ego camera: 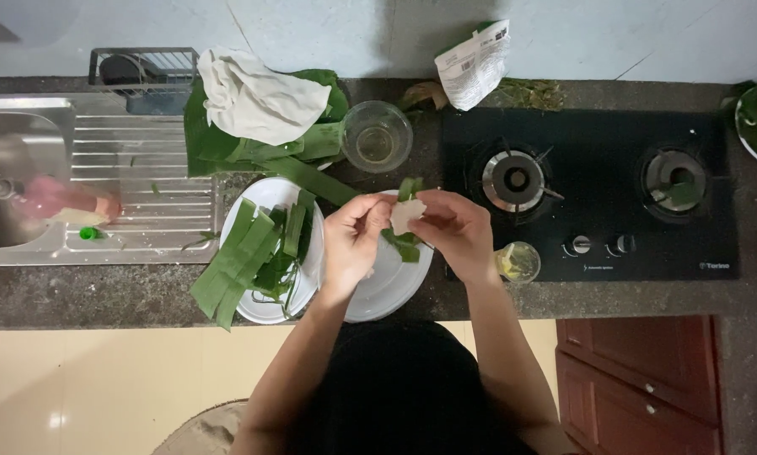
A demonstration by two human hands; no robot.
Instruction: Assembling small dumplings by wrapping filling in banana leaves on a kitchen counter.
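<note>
A small white piece wrapped in a green leaf strip [405,211] was pinched between the left hand [351,240] and the right hand [458,232], above a white plate [395,282]. The fingertips' grip was partly hidden by the piece itself. More cut leaf strips [248,261] lay on a second plate [265,195], just beside.
</note>
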